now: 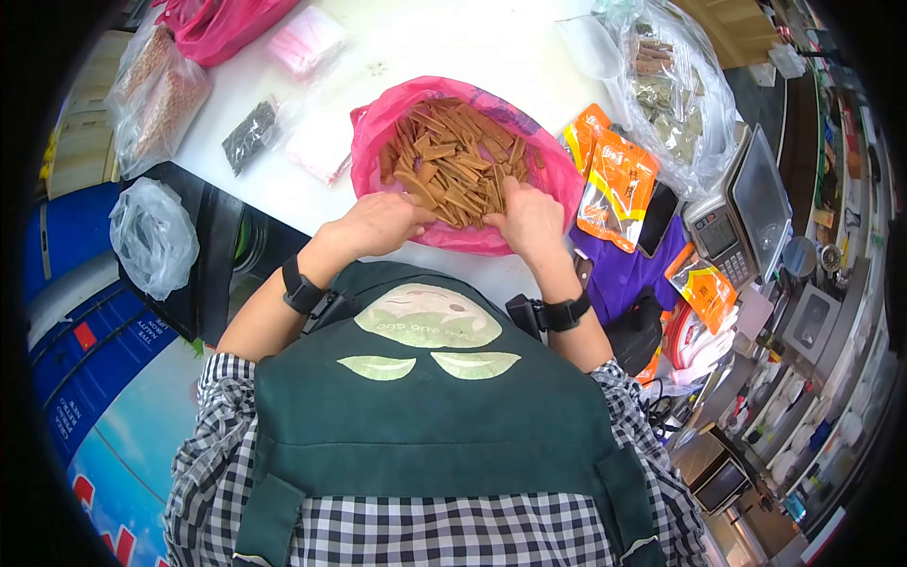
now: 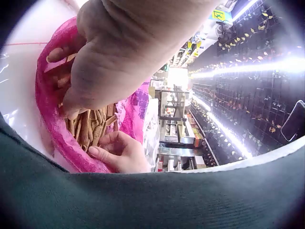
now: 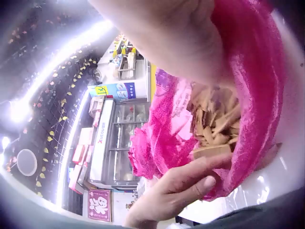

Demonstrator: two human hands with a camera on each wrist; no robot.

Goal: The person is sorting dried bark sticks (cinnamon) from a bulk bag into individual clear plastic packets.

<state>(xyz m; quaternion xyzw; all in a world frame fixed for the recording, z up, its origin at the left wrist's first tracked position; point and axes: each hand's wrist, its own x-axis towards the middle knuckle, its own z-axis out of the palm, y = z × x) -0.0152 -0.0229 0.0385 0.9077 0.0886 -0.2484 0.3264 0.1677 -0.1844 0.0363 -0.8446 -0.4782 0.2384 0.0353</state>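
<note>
A pink plastic bag (image 1: 368,180), its mouth spread wide, holds a heap of brown cinnamon bark pieces (image 1: 458,156). Over the bag's near left rim reaches my left hand (image 1: 383,222), gripping a flat piece of bark at the edge of the heap; in the right wrist view that piece (image 3: 212,151) lies along the index finger. From the near right side my right hand (image 1: 531,219) dips into the heap, thumb and curled fingers around some bark. The left wrist view shows this right hand (image 2: 125,151) low among the pieces, its fingertips partly hidden by bark.
Orange packets (image 1: 619,189) lie right of the bag, near a scale (image 1: 718,236) and a clear bag of dried leaves and bark (image 1: 671,104). Left on the white table (image 1: 227,113) are a small dark packet (image 1: 250,135) and bags of pale nuts or beans (image 1: 161,104).
</note>
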